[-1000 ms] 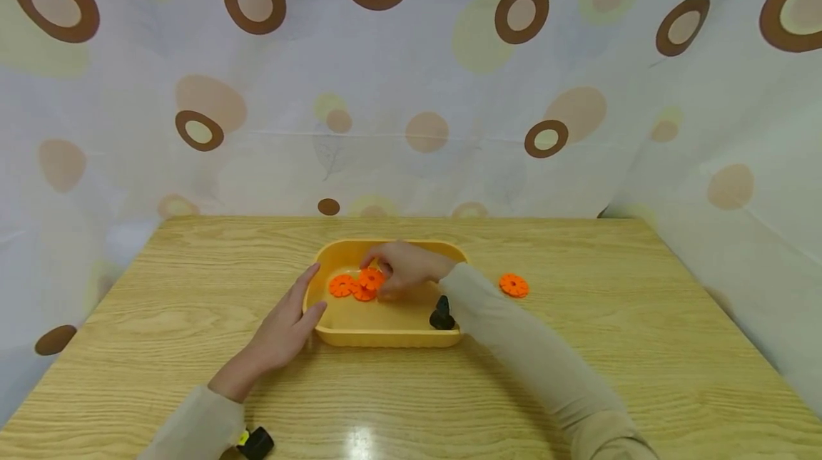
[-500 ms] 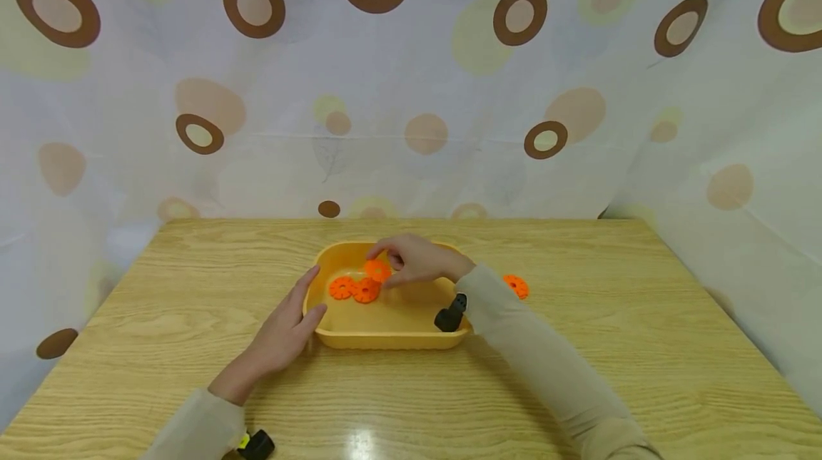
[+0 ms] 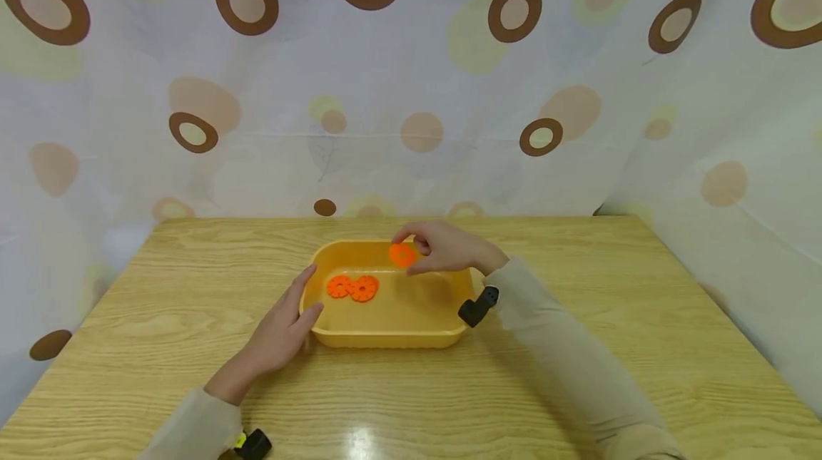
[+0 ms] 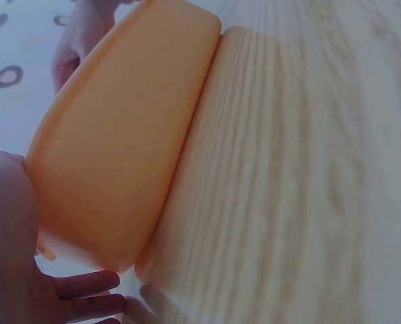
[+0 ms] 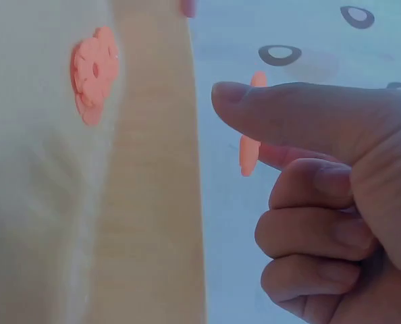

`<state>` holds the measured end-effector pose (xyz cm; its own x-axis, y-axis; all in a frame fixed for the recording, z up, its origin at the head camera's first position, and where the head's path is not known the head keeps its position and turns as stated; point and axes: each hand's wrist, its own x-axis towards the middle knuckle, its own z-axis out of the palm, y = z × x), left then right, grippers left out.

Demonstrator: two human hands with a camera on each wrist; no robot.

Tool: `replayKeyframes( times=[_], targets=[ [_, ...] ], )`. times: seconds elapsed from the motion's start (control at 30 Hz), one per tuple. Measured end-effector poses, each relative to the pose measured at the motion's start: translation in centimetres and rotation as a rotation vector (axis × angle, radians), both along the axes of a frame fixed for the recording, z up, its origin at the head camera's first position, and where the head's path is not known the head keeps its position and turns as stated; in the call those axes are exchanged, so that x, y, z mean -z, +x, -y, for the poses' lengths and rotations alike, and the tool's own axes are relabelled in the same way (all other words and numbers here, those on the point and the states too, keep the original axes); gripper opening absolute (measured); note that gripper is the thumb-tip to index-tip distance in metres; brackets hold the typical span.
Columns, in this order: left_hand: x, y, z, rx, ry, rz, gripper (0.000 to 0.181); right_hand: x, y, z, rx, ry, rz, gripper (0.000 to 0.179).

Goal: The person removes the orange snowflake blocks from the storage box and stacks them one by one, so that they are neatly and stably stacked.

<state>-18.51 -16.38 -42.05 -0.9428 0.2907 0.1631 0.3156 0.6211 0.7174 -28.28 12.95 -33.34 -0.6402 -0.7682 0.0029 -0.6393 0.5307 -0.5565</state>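
A yellow-orange plastic tray [image 3: 385, 339] stands on the wooden table. My left hand [image 3: 282, 328] holds its left end, thumb over the rim and fingers along the outside wall. Between thumb and index finger, my right hand [image 3: 446, 247] pinches an orange notched building disc [image 3: 402, 255] above the tray's back right part. The right wrist view shows that disc [image 5: 249, 156] edge-on behind the thumb, the other fingers curled into the palm. More orange discs [image 3: 364, 288] lie flat inside the tray, left of its middle, touching one another.
The wooden table [image 3: 610, 346] extends on all sides of the tray. A patterned cloth [image 3: 379, 175] hangs behind its back edge. My right sleeve [image 3: 552, 331] crosses the table to the right of the tray. A black wrist device [image 3: 478, 307] hangs near the tray's front right corner.
My right hand has lifted a disc off the others and moved up and right with it. The left hand stays on the tray. A disc on the table at right is now hidden by the right arm.
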Motion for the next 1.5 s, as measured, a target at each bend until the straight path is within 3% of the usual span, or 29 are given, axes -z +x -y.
replayKeyframes(
  times=[0.53, 1.13, 1.3, 1.5],
  targets=[
    [-0.4, 0.2, 0.0, 0.007, 0.001, -0.020, 0.060, 1.2, 0.8, -5.4, 0.114, -0.070, 0.059, 0.046],
    [0.3, -0.2, 0.1, 0.006, 0.004, -0.002, 0.061, 3.4, 2.1, -13.2, 0.274, -0.221, 0.147, 0.049],
    [0.4, -0.2, 0.0, 0.007, 0.003, 0.000, 0.061, 3.7, 2.1, -14.6, 0.302, -0.201, 0.131, 0.046],
    [0.1, -0.2, 0.1, 0.006, 0.004, 0.001, 0.060, 4.0, 2.0, -15.6, 0.342, -0.102, 0.138, 0.044]
  ],
)
